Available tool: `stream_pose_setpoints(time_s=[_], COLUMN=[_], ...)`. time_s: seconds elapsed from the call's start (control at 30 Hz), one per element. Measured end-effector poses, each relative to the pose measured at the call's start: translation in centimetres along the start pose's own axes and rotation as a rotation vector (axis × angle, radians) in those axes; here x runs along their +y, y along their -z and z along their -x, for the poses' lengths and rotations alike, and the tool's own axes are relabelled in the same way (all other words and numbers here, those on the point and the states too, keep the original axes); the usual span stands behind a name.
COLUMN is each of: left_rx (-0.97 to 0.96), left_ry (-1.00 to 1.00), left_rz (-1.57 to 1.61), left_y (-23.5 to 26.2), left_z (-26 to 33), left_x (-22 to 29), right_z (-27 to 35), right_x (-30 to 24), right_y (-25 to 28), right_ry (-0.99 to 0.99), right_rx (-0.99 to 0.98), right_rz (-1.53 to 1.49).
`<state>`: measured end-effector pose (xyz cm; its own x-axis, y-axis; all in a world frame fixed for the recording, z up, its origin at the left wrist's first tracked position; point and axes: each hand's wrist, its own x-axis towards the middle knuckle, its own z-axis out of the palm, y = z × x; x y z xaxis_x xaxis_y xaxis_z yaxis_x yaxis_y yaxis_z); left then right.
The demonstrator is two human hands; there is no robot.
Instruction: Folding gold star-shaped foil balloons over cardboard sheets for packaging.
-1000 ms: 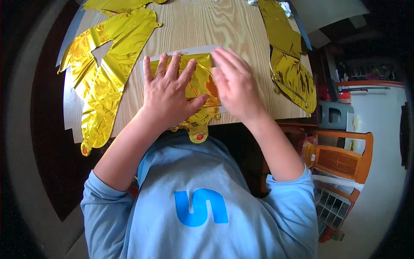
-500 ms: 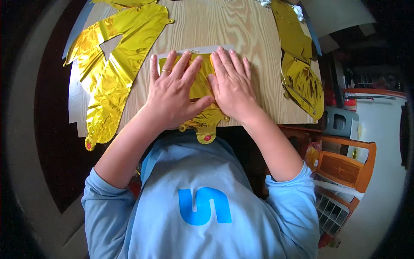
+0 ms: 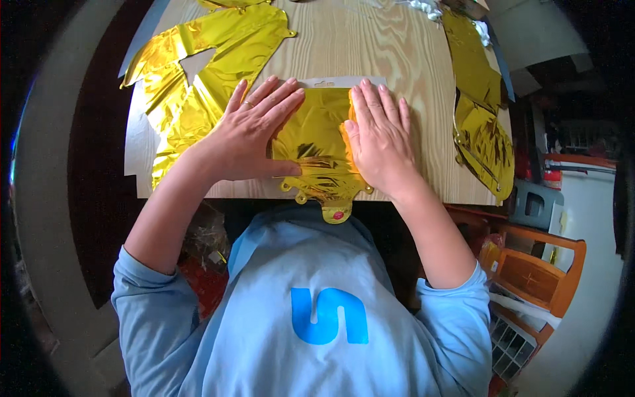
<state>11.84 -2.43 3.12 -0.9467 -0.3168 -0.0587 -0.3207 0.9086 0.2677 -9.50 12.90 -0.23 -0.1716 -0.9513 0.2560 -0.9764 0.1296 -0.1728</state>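
A gold foil balloon (image 3: 316,119), folded flat, lies at the table's near edge on a pale card or bag whose top has a hanging slot. Its tail with a small red mark hangs past the edge. My left hand (image 3: 254,135) rests on the left side of the foil, fingers outstretched and thumb on its creased lower part. My right hand (image 3: 382,139) lies flat along the right side, where an orange-tinted fold shows. Neither hand grips anything. What lies beneath the palms is hidden.
Another flat gold foil balloon (image 3: 238,49) spreads over the table's left side, partly behind my left arm. More gold foil (image 3: 486,142) lies along the right edge. White crumpled bits (image 3: 425,8) sit at the far right. A wooden chair (image 3: 539,271) and grey stool (image 3: 534,203) stand at right.
My left hand has slid left relative to the foil, uncovering its middle. My right hand stays on the right side. The whole view has shifted slightly.
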Motion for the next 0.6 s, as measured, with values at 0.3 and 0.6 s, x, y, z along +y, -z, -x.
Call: stream_pose_setpoints(time_s=[0.3, 0.6], left_rx=[0.026, 0.512], left_ry=[0.149, 0.157], left_rz=[-0.061, 0.125], left_y=[2.3, -5.4], left_z=[1.5, -4.3], left_x=[2.1, 10.0], right_z=[0.0, 0.1], right_x=[0.0, 0.8], right_y=[-0.2, -0.5], right_ry=[-0.008, -0.006], right_rx=[-0.008, -0.083], right_rz=[-0.014, 0.104])
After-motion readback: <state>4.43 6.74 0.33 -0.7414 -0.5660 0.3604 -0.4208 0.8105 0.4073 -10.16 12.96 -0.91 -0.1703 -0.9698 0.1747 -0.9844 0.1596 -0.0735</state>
